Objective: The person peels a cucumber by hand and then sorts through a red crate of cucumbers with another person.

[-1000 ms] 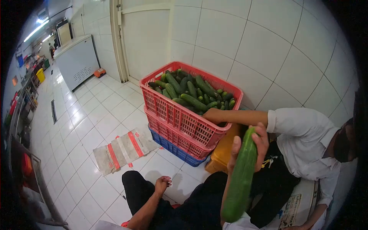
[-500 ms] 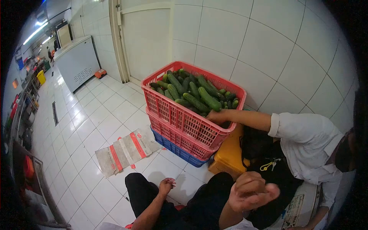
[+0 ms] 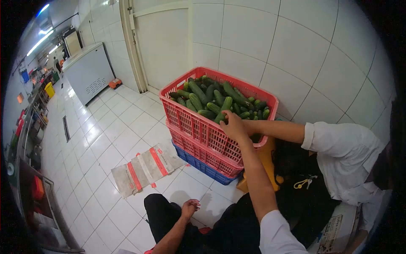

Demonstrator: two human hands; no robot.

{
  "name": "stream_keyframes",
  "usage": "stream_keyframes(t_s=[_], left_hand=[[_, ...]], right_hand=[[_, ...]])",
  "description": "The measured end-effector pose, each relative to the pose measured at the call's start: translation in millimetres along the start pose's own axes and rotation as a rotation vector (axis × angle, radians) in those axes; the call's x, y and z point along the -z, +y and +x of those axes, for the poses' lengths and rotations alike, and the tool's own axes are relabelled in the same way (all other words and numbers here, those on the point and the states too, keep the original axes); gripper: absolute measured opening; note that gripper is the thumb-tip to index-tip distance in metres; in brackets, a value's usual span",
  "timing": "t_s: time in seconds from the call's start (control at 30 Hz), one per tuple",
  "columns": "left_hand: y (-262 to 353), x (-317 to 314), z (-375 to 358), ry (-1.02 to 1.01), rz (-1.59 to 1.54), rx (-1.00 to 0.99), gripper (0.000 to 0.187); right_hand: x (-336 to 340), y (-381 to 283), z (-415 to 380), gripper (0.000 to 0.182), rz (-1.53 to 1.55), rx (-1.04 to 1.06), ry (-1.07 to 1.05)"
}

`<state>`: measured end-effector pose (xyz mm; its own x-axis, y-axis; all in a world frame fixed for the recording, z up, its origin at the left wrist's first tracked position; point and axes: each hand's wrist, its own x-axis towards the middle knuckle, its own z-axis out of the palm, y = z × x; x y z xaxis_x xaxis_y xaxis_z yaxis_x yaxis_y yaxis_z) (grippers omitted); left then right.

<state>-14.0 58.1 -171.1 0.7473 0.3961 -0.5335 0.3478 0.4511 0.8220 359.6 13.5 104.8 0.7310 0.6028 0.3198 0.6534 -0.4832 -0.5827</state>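
My right hand (image 3: 233, 127) reaches into the top red plastic crate (image 3: 198, 127), its fingers closed on a green cucumber (image 3: 224, 109) near the front right. Several more cucumbers (image 3: 198, 91) fill that crate in a heap. Beside my wrist, a co-worker's bare forearm (image 3: 279, 130) also goes into the crate; the hand at its end is mostly hidden behind mine. Low by my knee, my left hand (image 3: 191, 208) hangs with loosely bent fingers and nothing in it.
The top crate stands on another red crate (image 3: 203, 146) and a blue one (image 3: 207, 166). Flattened cardboard (image 3: 146, 171) lies on the tiled floor. A yellow container (image 3: 264, 163) is behind the stack's right side. Further back are a door (image 3: 163, 42) and a white chest freezer (image 3: 91, 72).
My right hand has moved from above my lap, forward and up into the crate, onto a cucumber. My left hand stays low. The co-worker's arm remains in the crate.
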Motion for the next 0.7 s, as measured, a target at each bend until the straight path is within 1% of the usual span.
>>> stream_keyframes(t_s=[0.03, 0.07, 0.1, 0.13, 0.17, 0.23, 0.27, 0.3, 0.37, 0.43, 0.47, 0.5, 0.53, 0.57, 0.6, 0.63, 0.67, 0.7], left_hand=[[-5, 2, 3, -0.004, -0.004, -0.005, 0.023], [-11, 4, 7, -0.009, -0.006, -0.009, 0.021], [-17, 4, 13, 0.014, -0.014, 0.021, 0.022], [-12, 3, 13, 0.004, -0.022, 0.009, 0.024], [-9, 2, 12, -0.005, -0.032, 0.000, 0.026], [-5, -2, 13, -0.005, -0.024, 0.006, 0.027], [-4, -2, 15, -0.007, -0.042, -0.005, 0.027], [-7, -1, 19, -0.010, -0.060, -0.017, 0.027], [-5, 1, 20, -0.002, -0.070, -0.005, 0.027], [7, -1, 22, 0.013, -0.047, 0.035, 0.028], [6, -2, 24, -0.031, -0.068, 0.017, 0.027], [-7, 0, 30, -0.051, -0.096, -0.014, 0.027], [-18, 7, 37, -0.044, -0.133, -0.059, 0.026], [-30, 12, 45, -0.089, -0.169, -0.086, 0.026], [-39, 15, 52, -0.131, -0.204, -0.117, 0.025], [-44, 13, 54, -0.109, -0.183, -0.167, 0.024], [-44, 14, 53, -0.099, -0.155, -0.206, 0.023], [-34, 18, 47, -0.060, -0.134, -0.170, 0.023]], right_hand=[[-15, 11, 14, 0.055, -0.107, 0.028, 0.002], [-21, 11, 25, 0.059, -0.136, -0.036, -0.021], [-28, 11, 35, 0.063, -0.162, -0.102, -0.046], [-35, 12, 47, 0.067, -0.188, -0.168, -0.070], [-39, 14, 60, 0.072, -0.170, -0.250, -0.198], [-35, 4, 60, 0.066, -0.236, -0.344, -0.250], [-36, 5, 68, 0.061, -0.306, -0.348, -0.314], [-38, 8, 76, 0.056, -0.377, -0.349, -0.380], [-59, 48, 106, 0.046, -0.584, -0.265, -0.595], [-50, 55, 102, 0.039, -0.654, -0.114, -0.618], [-45, 52, 107, 0.036, -0.684, -0.018, -0.620], [-48, 71, 105, 0.031, -0.516, -0.095, -0.440], [-48, 107, 121, 0.032, -0.237, -0.015, -0.585], [-31, 116, 114, 0.034, 0.311, 0.102, -0.634], [-19, 102, 102, 0.034, 0.402, -0.004, -0.577], [-4, 71, 83, 0.035, 0.470, -0.180, -0.463], [7, 60, 80, 0.037, 0.474, -0.201, -0.508], [1, 76, 85, 0.033, 0.415, -0.171, -0.488]])
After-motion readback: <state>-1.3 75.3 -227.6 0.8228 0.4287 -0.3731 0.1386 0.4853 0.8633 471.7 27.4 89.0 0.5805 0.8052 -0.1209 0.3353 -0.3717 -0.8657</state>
